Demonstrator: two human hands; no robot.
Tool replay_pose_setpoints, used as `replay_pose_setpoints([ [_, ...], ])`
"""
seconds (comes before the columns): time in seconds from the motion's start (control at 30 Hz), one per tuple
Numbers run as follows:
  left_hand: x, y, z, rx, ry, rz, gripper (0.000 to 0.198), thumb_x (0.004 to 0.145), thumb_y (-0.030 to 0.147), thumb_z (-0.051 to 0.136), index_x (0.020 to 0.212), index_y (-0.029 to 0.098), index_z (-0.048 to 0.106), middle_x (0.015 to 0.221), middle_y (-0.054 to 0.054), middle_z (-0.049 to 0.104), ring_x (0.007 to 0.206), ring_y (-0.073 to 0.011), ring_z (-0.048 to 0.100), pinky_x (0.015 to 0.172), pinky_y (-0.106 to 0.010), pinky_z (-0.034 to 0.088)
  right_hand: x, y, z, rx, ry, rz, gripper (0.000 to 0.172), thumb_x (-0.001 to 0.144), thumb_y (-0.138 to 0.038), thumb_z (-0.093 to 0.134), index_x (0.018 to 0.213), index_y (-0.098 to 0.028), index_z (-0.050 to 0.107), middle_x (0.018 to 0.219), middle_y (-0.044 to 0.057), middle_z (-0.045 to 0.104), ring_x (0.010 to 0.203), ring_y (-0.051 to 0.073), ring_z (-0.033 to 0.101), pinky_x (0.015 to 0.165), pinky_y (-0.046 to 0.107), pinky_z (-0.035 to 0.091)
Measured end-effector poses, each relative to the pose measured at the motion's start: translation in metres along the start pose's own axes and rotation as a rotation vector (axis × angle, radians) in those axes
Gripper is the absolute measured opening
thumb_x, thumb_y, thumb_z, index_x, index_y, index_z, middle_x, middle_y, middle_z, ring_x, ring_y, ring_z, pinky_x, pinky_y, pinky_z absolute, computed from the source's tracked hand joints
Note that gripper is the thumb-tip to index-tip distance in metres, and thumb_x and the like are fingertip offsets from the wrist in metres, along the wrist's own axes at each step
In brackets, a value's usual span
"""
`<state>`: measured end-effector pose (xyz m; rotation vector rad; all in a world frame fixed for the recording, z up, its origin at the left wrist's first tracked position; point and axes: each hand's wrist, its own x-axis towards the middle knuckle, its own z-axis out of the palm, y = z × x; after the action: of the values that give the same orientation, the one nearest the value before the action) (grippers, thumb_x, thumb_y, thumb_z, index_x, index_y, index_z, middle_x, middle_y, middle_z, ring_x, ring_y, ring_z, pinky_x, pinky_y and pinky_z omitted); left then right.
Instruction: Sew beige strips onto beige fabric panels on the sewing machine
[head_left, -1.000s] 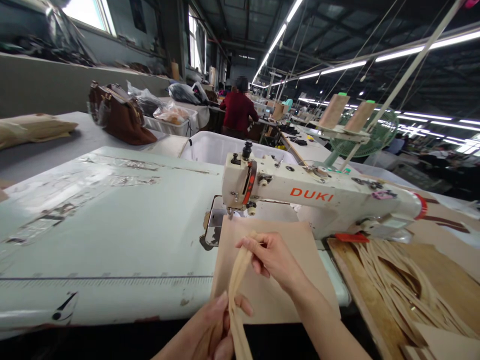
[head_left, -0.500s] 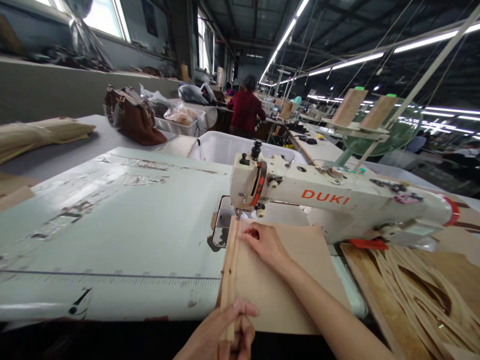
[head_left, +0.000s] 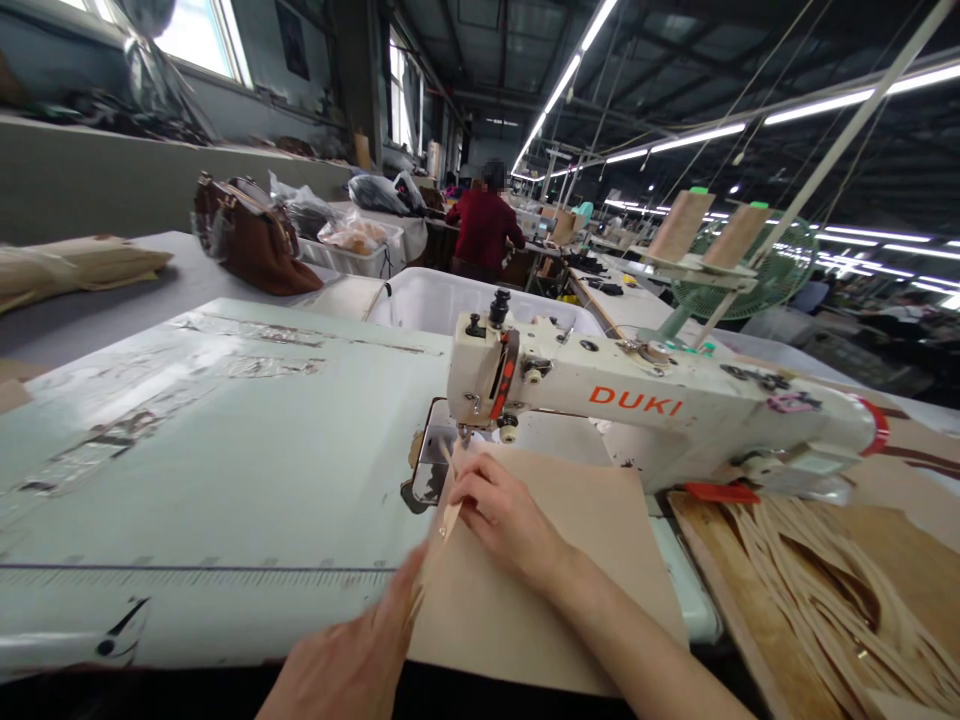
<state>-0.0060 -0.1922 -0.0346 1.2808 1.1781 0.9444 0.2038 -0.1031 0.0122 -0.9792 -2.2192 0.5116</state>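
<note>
Right fingers [head_left: 475, 482], arched downward, pinch the tan strip [head_left: 448, 521]; blurred left fingers [head_left: 399, 602] seemingly grip it lower.

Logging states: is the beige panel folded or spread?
Spread: the beige panel lies broad and mostly flat beneath the right hand, its left edge partly hidden.

The person's right hand [head_left: 506, 515] was bare, and the uncovered skin ran on over a slim wrist [head_left: 561, 572] and along the right forearm [head_left: 637, 630] to the lower edge of the view. The fingers [head_left: 478, 478] looked slender, the knuckles softly rounded, and the back of the hand fairly smooth. The forearm broadened gradually from the wrist, with an even outline. The left hand [head_left: 349, 650] was bare too, its outline softened by blur, its fingertips too indistinct to make out; the lower edge cut it off near the wrist.
</note>
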Motion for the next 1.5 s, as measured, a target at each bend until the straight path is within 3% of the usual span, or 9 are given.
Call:
replay_pose_setpoints([
  [0.1,-0.006,0.004,-0.006,0.411,0.096,0.153,0.055,0.081,0.017,0.054,0.135,0.027,0.061,0.089,-0.008,0.072,0.076,-0.0259,0.069,0.059,-0.024,0.048,-0.008,0.007,0.006,-0.045,0.110,0.059,0.025,0.092,-0.009,0.052,0.107,-0.021,0.067,0.117,0.009,0.058,0.098,0.016,0.063,0.091,0.030,0.052],
  [0.2,-0.007,0.002,-0.007,0.699,0.016,0.246,0.071,0.081,0.006,0.045,0.146,0.034,0.049,0.103,-0.006,0.071,0.082,-0.0226,0.071,0.063,-0.021,0.049,-0.016,0.013,0.010,-0.137,0.079,0.121,0.032,0.089,-0.005,0.051,0.109,-0.021,0.070,0.119,0.010,0.058,0.090,0.016,0.064,0.083,0.031,0.054],
  [0.33,-0.004,-0.010,-0.003,0.978,-0.052,0.405,0.091,0.074,-0.007,0.037,0.153,0.037,0.035,0.099,-0.003,0.068,0.073,-0.0166,0.069,0.062,-0.020,0.047,-0.017,0.020,0.014,-0.219,0.105,0.099,0.028,0.089,-0.005,0.054,0.106,-0.018,0.071,0.107,0.010,0.064,0.099,0.021,0.061,0.087,0.035,0.054],
  [0.5,0.006,-0.009,-0.002,1.085,-0.050,0.768,0.064,0.085,-0.002,0.043,0.142,0.027,0.052,0.098,-0.006,0.067,0.086,-0.0214,0.065,0.074,-0.026,0.052,-0.019,0.020,0.019,-0.314,0.153,0.053,0.023,0.096,-0.013,0.053,0.112,-0.016,0.068,0.105,0.010,0.068,0.102,0.025,0.057,0.092,0.042,0.053],
  [0.67,0.012,0.003,-0.008,1.020,-0.092,1.068,0.041,0.098,0.005,0.036,0.127,0.019,0.062,0.112,-0.007,0.070,0.102,-0.0209,0.063,0.095,-0.028,0.050,-0.038,0.009,0.017,-0.297,0.064,0.034,0.032,0.096,-0.013,0.051,0.126,-0.016,0.061,0.122,0.011,0.062,0.114,0.025,0.053,0.099,0.043,0.050],
  [0.83,0.017,-0.003,-0.006,1.082,-0.029,1.131,0.045,0.095,0.001,0.033,0.123,0.017,0.065,0.120,-0.006,0.070,0.114,-0.0201,0.059,0.101,-0.027,0.047,-0.042,0.005,0.017,-0.322,0.023,0.045,0.036,0.099,-0.017,0.049,0.134,-0.015,0.057,0.131,0.010,0.060,0.124,0.024,0.049,0.108,0.043,0.044],
  [1.03,0.025,-0.012,-0.001,1.014,0.063,1.131,0.047,0.087,0.001,0.036,0.116,0.020,0.066,0.116,-0.007,0.070,0.109,-0.0203,0.061,0.093,-0.026,0.052,-0.029,0.015,0.013,-0.296,-0.002,0.080,0.034,0.100,-0.019,0.047,0.131,-0.016,0.061,0.127,0.009,0.062,0.116,0.024,0.052,0.102,0.044,0.049],
  [1.23,0.016,-0.010,-0.002,1.039,-0.102,0.953,0.042,0.092,0.005,0.042,0.126,0.020,0.061,0.123,-0.010,0.066,0.117,-0.0240,0.057,0.100,-0.033,0.051,-0.031,0.020,0.017,-0.276,0.042,0.031,0.037,0.098,-0.019,0.051,0.133,-0.012,0.060,0.127,0.012,0.062,0.119,0.026,0.051,0.105,0.044,0.049],
  [1.5,0.029,-0.035,0.007,0.881,0.079,1.037,0.039,0.101,0.008,0.032,0.117,0.019,0.065,0.112,-0.009,0.069,0.108,-0.0227,0.060,0.092,-0.031,0.052,-0.030,0.021,0.018,-0.361,0.010,0.056,0.040,0.099,-0.021,0.049,0.137,-0.015,0.057,0.135,0.010,0.060,0.126,0.024,0.051,0.109,0.043,0.047],
])
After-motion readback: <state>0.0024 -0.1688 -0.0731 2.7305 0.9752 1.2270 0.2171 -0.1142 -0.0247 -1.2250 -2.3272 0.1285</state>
